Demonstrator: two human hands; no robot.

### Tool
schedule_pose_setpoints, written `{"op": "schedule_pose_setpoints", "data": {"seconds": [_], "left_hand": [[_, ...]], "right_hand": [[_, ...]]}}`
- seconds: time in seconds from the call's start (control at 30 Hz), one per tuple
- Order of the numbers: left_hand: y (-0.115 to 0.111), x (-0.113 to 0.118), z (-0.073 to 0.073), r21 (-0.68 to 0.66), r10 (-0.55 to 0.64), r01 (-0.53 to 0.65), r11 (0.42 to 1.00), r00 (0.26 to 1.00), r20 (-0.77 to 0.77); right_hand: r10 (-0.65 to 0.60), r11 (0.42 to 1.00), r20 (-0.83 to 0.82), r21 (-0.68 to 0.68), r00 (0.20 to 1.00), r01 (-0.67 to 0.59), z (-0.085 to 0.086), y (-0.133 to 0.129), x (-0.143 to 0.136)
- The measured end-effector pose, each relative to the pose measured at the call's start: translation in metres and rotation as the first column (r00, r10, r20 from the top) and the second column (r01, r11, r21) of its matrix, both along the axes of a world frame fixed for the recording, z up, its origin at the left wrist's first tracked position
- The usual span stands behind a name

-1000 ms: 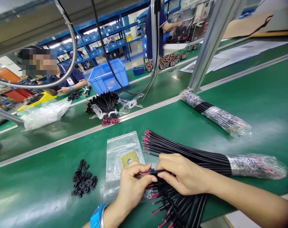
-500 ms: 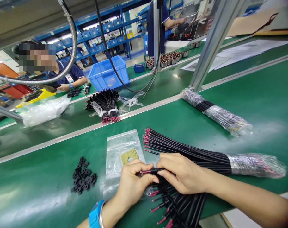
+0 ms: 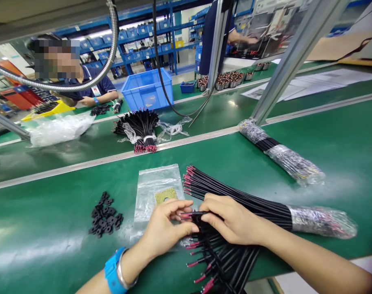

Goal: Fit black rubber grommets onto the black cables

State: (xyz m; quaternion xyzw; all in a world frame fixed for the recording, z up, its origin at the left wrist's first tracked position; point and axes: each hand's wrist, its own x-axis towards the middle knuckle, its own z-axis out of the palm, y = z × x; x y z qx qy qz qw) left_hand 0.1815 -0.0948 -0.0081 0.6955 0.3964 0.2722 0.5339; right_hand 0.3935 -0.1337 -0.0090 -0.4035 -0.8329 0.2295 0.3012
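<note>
My right hand (image 3: 235,220) pinches a black cable (image 3: 198,213) near its end, where thin red and dark wires stick out to the left and a small black part sits on it. My left hand (image 3: 167,222) is around that wire end, thumb and fingers apart, not closed on it. Below lies a fan of black cables (image 3: 243,265) with red tips. Behind my right hand rests a bundle of black cables (image 3: 250,196), its far end wrapped in clear film. Small black rubber-like pieces (image 3: 104,216) lie in a pile to the left.
A clear zip bag (image 3: 145,183) with a yellowish sponge (image 3: 165,195) lies beyond my left hand. Another wrapped cable bundle (image 3: 280,153) is at right, near a metal post (image 3: 284,77). Tied cables (image 3: 143,130), a blue bin (image 3: 147,90) and a seated co-worker (image 3: 96,87) are farther back.
My left thumb and fingers have spread from their pinch at the cable end, and the left hand has shifted slightly left. My right hand keeps its grip. The camera view has tilted slightly.
</note>
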Motion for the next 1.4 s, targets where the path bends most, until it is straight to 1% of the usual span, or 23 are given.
{"op": "schedule_pose_setpoints", "data": {"seconds": [0.07,0.13,0.2,0.33,0.47,0.6,0.77,0.93,1.07,1.13,1.17,1.2,1.23,1.27,1.3,1.33,1.4], "left_hand": [[0.000,-0.003,-0.001,-0.104,0.016,-0.009,0.995,0.998,0.068],[-0.001,-0.001,-0.003,-0.138,0.033,-0.021,0.990,0.996,0.086],[-0.002,0.002,-0.004,-0.127,0.038,-0.028,0.992,0.996,0.082],[-0.003,0.008,-0.006,-0.088,-0.006,0.013,0.996,0.997,0.081],[-0.002,0.006,-0.004,-0.046,-0.043,0.046,0.998,0.997,0.062],[0.003,-0.004,0.002,-0.093,-0.105,0.110,0.990,0.993,0.054],[0.007,-0.011,0.005,-0.123,-0.089,0.096,0.988,0.994,0.064],[0.006,-0.007,0.000,-0.128,-0.088,0.095,0.987,0.994,0.062],[0.005,-0.006,-0.004,-0.096,-0.117,0.121,0.988,0.992,0.048],[0.008,-0.010,0.000,-0.050,-0.156,0.156,0.986,0.988,0.001],[0.011,-0.013,0.004,-0.012,-0.175,0.175,0.984,0.984,-0.044],[0.016,-0.019,0.009,0.042,-0.179,0.184,0.982,0.978,-0.108],[0.022,-0.027,0.016,0.108,-0.158,0.181,0.978,0.969,-0.190],[0.030,-0.037,0.024,0.182,-0.110,0.165,0.969,0.953,-0.281],[0.040,-0.049,0.031,0.260,-0.030,0.137,0.956,0.925,-0.378],[0.049,-0.064,0.039,0.320,0.060,0.107,0.941,0.880,-0.471],[0.069,-0.098,0.051,0.359,0.189,0.065,0.931,0.755,-0.628]], "right_hand": [[-0.006,1.000,0.006,-0.004,1.000,0.006,0.000,0.000,0.000],[-0.010,1.000,0.002,-0.010,1.000,0.010,-0.001,0.000,-0.001],[-0.016,1.000,-0.014,-0.016,1.000,0.016,-0.001,0.000,-0.002],[-0.025,0.999,-0.027,-0.024,0.999,0.024,-0.002,0.000,-0.002],[-0.035,0.999,-0.024,-0.035,0.999,0.035,-0.003,0.001,-0.002],[-0.037,0.999,-0.036,-0.037,0.999,0.036,-0.002,0.002,-0.002],[-0.050,0.997,-0.013,-0.055,0.999,0.049,-0.002,0.004,-0.003],[-0.042,0.995,0.006,-0.089,0.999,0.042,-0.001,0.004,-0.003],[-0.023,0.992,0.027,-0.122,0.999,0.026,0.002,0.004,-0.003],[-0.056,0.991,0.030,-0.118,0.998,0.059,0.000,0.004,-0.004],[-0.085,0.990,0.032,-0.109,0.996,0.088,-0.002,0.004,-0.004],[-0.114,0.988,0.036,-0.100,0.993,0.117,-0.003,0.005,-0.005],[-0.138,0.985,0.041,-0.094,0.990,0.142,-0.005,0.005,-0.005],[-0.153,0.983,0.049,-0.096,0.987,0.157,-0.005,0.006,-0.005],[-0.159,0.981,0.058,-0.103,0.986,0.164,-0.005,0.007,-0.005],[-0.160,0.979,0.067,-0.118,0.985,0.167,-0.004,0.008,-0.005],[-0.162,0.972,0.084,-0.160,0.983,0.174,-0.003,0.010,-0.005]]}}
